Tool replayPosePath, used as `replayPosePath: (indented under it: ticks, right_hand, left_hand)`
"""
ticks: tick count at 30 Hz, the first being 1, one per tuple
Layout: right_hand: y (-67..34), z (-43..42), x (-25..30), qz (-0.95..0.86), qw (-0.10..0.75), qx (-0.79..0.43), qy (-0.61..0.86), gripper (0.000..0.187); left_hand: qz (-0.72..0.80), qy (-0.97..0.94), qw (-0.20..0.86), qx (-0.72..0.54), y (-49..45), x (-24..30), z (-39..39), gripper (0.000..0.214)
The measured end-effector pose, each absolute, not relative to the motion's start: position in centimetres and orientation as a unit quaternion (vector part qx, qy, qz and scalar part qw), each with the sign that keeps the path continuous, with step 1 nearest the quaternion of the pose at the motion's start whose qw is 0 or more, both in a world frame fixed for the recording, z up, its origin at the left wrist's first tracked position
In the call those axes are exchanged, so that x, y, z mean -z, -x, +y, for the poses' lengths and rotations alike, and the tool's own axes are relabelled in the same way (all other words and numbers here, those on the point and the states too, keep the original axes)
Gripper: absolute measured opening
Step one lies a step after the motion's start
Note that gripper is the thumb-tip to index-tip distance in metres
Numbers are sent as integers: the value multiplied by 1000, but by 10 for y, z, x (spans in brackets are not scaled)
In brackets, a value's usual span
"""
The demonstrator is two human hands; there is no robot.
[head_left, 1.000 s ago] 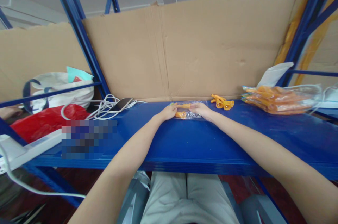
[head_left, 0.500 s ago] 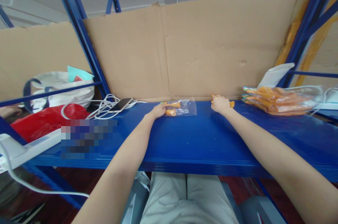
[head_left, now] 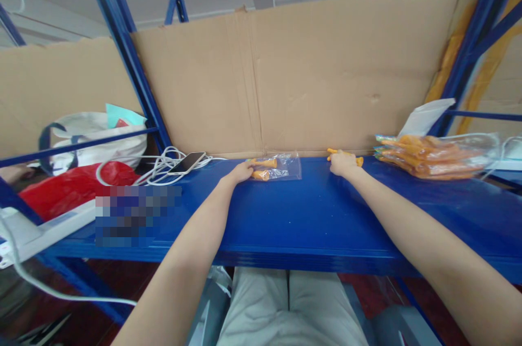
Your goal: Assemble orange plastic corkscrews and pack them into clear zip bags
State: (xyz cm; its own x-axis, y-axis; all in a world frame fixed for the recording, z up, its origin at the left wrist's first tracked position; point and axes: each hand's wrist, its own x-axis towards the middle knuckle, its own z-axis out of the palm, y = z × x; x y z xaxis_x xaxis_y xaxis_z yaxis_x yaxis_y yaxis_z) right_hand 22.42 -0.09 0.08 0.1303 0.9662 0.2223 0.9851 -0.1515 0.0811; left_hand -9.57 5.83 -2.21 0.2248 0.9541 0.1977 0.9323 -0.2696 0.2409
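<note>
My left hand (head_left: 243, 171) is closed on the left end of a clear plastic bag (head_left: 291, 167). Inside the bag lie two orange pieces (head_left: 268, 163), one behind the other, their left ends partly covered by my fingers. Farther right, near the cardboard at the back, my right hand (head_left: 341, 162) is closed over another orange piece (head_left: 359, 161). Only its two ends show past my hand, so its full shape is hidden. To the right of that hand lies a stack of clear bags with orange pieces (head_left: 424, 153).
A blue shelf (head_left: 281, 221) serves as the worktop, backed by a cardboard sheet (head_left: 318, 74). Over on the left are a phone (head_left: 187, 163), coiled white cables (head_left: 159, 166), a red bag (head_left: 81, 188) and a white power strip (head_left: 65, 223). Blue posts (head_left: 122, 47) stand at both sides.
My left hand and the plastic bag have shifted slightly left. My right hand has moved a touch to the right, and more of the orange piece's left end shows.
</note>
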Motion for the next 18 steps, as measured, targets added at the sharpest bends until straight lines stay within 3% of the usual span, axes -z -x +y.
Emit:
replayPosePath:
  ticks: [5,14,18]
  right_hand:
    - [-225,4,4,-701,64,103,703,36]
    - [-214,26,9,-793,248,-7,556,41]
    - [-219,19,11,-788,177,86,583,47]
  left_hand:
    - [601,-779,69,-167,96,21,57,44]
    - [606,-779,29,-159,94,20,55,44]
    - [601,-782,32,-162,94,21,54,45]
